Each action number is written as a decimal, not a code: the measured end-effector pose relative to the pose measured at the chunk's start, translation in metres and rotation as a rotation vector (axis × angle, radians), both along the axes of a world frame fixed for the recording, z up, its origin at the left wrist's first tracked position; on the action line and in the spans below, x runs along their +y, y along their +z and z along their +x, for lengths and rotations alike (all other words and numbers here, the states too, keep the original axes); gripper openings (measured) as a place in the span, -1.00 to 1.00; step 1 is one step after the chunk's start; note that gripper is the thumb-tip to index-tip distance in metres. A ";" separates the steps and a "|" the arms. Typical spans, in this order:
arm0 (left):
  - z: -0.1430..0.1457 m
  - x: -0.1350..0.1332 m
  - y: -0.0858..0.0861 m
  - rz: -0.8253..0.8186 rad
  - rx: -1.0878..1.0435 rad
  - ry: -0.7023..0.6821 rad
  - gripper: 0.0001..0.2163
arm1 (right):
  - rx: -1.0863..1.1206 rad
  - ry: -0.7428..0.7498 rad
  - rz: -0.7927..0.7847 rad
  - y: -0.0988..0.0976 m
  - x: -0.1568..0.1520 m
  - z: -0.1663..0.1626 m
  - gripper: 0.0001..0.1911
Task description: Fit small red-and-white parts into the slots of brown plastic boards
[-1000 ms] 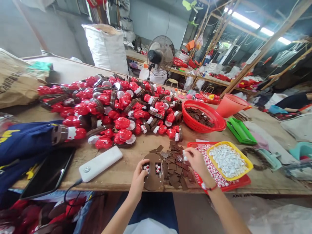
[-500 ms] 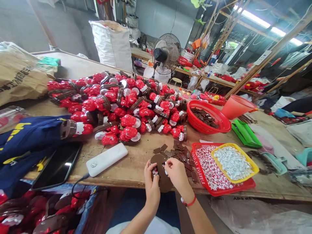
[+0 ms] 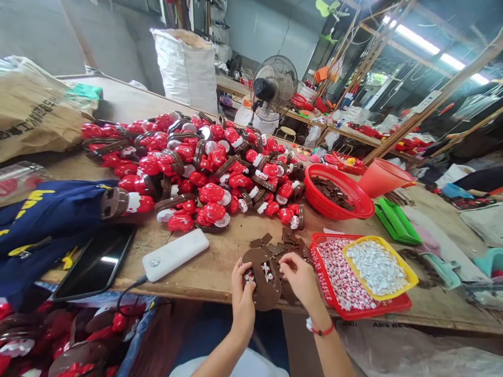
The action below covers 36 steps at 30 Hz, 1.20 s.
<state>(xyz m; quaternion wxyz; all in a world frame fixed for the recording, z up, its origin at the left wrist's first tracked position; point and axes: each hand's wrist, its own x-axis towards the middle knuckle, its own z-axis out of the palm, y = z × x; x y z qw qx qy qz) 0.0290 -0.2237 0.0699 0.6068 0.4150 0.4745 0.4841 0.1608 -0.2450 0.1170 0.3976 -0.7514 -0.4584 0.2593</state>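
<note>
My left hand [image 3: 244,296] is closed around the left edge of a round brown plastic base [image 3: 267,298] at the table's front edge. Two openings in the base show small red-and-white pieces, and white ones lie in the right opening. Just right of the base, my right hand [image 3: 298,277] is over a pile of flat brown plastic pieces [image 3: 291,238]. Its fingers are bent together, and whatever they pinch is hidden. On the right, a red tray [image 3: 320,277] holds red-and-white pieces, with a yellow tray [image 3: 412,275] of white pieces resting on it.
A heap of red-and-brown plastic figures [image 3: 212,193] covers the table's middle. Behind the trays stand a red basket [image 3: 363,209] of brown pieces and a green scoop [image 3: 396,222]. A white power bank [image 3: 176,254], a phone [image 3: 96,262] and navy cloth [image 3: 55,220] lie left.
My right hand has moved off the base to the brown pieces on the right. The right opening, formerly partly covered by the fingers, now shows. My left hand keeps its hold.
</note>
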 end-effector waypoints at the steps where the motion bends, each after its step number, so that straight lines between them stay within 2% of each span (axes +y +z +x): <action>1: -0.004 0.002 0.000 -0.029 -0.013 0.009 -0.71 | -0.052 -0.027 0.008 -0.001 0.002 0.007 -0.85; 4: -0.019 0.010 0.001 -0.136 -0.047 0.049 -0.71 | -0.224 -0.028 -0.064 -0.007 0.019 0.028 -0.84; 7: -0.035 0.014 0.002 -0.173 -0.057 0.096 -0.71 | -0.341 0.064 -0.154 -0.022 0.048 0.039 -0.85; 12: -0.048 0.015 -0.002 -0.119 -0.015 0.154 -0.70 | -0.428 0.184 -0.278 -0.052 0.087 0.025 -0.90; 16: -0.046 0.015 -0.001 -0.102 -0.017 0.116 -0.70 | -0.480 0.176 -0.378 -0.066 0.090 0.013 -0.88; 20: -0.039 0.017 0.004 -0.080 -0.047 0.035 -0.71 | -0.457 0.194 -0.349 -0.068 0.086 0.020 -0.84; 24: -0.027 0.017 0.006 -0.213 -0.083 0.001 -0.70 | -0.371 0.202 -0.266 -0.057 0.076 0.031 -0.77; 27: -0.018 0.014 0.004 -0.287 -0.105 -0.022 -0.68 | -0.295 0.191 -0.176 -0.037 0.062 0.032 -0.74; 29: -0.014 0.013 0.005 -0.272 -0.119 -0.067 -0.68 | -0.206 0.183 -0.035 -0.020 0.052 0.028 -0.80; 32: -0.012 0.015 0.007 -0.214 -0.126 -0.203 -0.67 | -0.079 0.189 0.159 0.002 0.038 0.017 -0.84; 36: -0.012 0.025 0.007 -0.112 -0.174 -0.463 -0.69 | 0.088 0.260 0.177 0.017 0.028 -0.002 -0.85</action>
